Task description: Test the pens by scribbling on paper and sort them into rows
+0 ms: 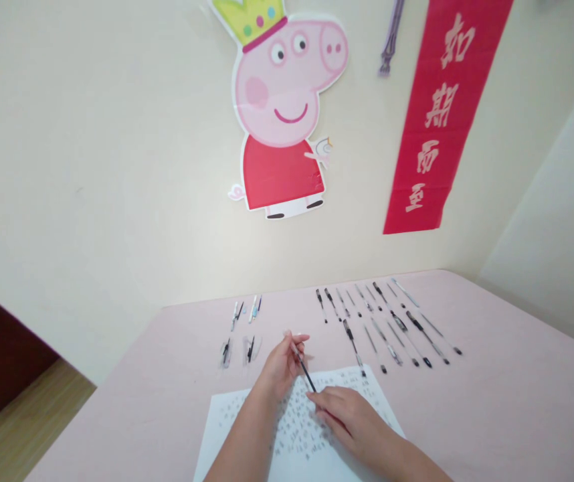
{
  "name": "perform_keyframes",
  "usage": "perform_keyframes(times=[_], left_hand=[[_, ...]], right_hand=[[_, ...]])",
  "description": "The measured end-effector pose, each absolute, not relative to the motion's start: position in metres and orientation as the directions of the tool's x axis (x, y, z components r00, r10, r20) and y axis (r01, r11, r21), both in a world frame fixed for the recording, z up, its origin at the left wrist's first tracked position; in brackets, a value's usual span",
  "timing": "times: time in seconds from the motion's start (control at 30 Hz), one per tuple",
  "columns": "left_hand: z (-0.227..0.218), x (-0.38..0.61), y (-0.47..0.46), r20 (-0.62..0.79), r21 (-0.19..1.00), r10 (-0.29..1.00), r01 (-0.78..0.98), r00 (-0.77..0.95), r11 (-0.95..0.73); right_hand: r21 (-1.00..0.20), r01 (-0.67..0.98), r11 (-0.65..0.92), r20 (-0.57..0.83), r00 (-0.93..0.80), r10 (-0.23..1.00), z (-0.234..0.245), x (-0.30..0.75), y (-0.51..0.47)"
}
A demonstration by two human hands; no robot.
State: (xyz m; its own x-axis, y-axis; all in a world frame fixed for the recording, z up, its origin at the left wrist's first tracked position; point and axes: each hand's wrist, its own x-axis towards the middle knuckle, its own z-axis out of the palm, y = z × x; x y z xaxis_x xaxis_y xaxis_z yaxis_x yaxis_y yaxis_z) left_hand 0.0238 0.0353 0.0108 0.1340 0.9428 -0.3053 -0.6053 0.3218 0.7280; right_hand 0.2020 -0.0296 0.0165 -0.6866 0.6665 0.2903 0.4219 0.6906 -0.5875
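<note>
Over a sheet of paper (pixel 237 428) covered in handwriting, both hands hold one slim dark pen (pixel 308 376) at a slant. My left hand (pixel 281 368) is closed around its upper, far end, with some fingers stretched out beyond it. The lower, near end sits between the thumb and fingers of my right hand (pixel 347 418), which hide its tip. Whether the two ends are separate parts I cannot make out.
Several pens and pen parts lie in two rows at the right, among them a black-grip pen (pixel 352 341). Left of them are small clear packets (pixel 225 353) and white-blue pens (pixel 235 314). The pink table (pixel 131 415) meets the wall behind.
</note>
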Motion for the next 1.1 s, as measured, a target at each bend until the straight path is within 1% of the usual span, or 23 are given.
perform_keyframes(times=[0.17,0.3,0.5,0.67,0.93,1.1], left_hand=[[0.013,0.025,0.029,-0.267,0.843,0.944,-0.429,0.192,0.325],[0.017,0.029,0.025,-0.254,0.884,0.938,-0.337,0.236,0.324],[0.025,0.035,0.019,-0.232,0.862,0.918,-0.37,0.32,0.347],[0.026,0.038,0.018,-0.246,0.848,0.896,-0.365,0.37,0.384],[0.028,0.04,0.016,-0.255,0.869,0.913,-0.338,0.319,0.361],[0.027,0.042,0.016,-0.261,0.855,0.92,-0.371,0.294,0.361]], right_hand=[[-0.588,0.423,0.69,0.307,-0.673,0.674,0.017,0.202,-0.029],[-0.602,0.431,0.672,0.334,-0.628,0.702,0.014,0.203,-0.028],[-0.657,0.426,0.622,0.367,-0.539,0.758,0.011,0.205,-0.023],[-0.692,0.442,0.57,0.351,-0.483,0.802,0.007,0.204,-0.021],[-0.729,0.452,0.514,0.319,-0.441,0.839,0.002,0.204,-0.022],[-0.765,0.406,0.501,0.328,-0.424,0.844,0.003,0.204,-0.02]])
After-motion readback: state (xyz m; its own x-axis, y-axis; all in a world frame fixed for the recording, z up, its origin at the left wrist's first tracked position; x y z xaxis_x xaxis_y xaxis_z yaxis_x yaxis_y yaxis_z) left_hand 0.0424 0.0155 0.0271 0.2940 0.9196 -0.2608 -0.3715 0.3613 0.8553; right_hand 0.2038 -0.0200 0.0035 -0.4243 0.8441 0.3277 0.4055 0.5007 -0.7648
